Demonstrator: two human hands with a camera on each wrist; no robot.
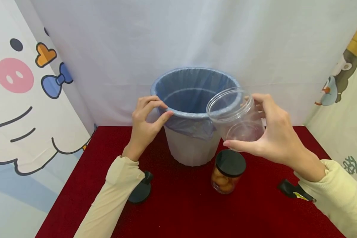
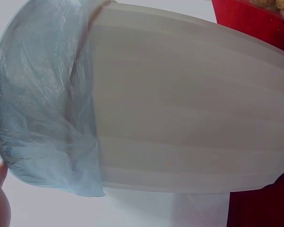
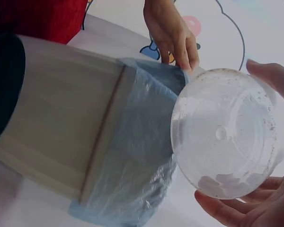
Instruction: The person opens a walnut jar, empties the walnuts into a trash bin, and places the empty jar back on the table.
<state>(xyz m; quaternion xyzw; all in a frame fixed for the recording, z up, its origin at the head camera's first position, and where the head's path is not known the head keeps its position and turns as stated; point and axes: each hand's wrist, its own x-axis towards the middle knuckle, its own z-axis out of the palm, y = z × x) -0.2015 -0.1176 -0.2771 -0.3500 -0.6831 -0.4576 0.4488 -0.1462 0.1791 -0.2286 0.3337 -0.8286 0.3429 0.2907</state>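
Note:
A white trash can (image 1: 193, 148) stands upright, lined with a blue plastic bag (image 1: 193, 127) folded over its rim. With thumb and fingertips, my left hand (image 1: 145, 120) pinches the lined rim at its left front. My right hand (image 1: 273, 132) grips a clear plastic jar (image 1: 244, 127) around its sides. The jar has no lid and tilts with its mouth toward the can, its rim overlapping the can's right front edge in the head view. Brown specks dot the jar's base (image 3: 222, 132) in the right wrist view, with no larger contents showing.
Just in front of the can is a jar of round brown cookies (image 1: 221, 181) under a black lid (image 1: 230, 163). A round black object (image 1: 141, 191) lies partly beneath the left sleeve. A black item (image 1: 288, 188) sits by the right sleeve. White curtain (image 1: 131, 43) hangs behind the red tabletop (image 1: 178, 211).

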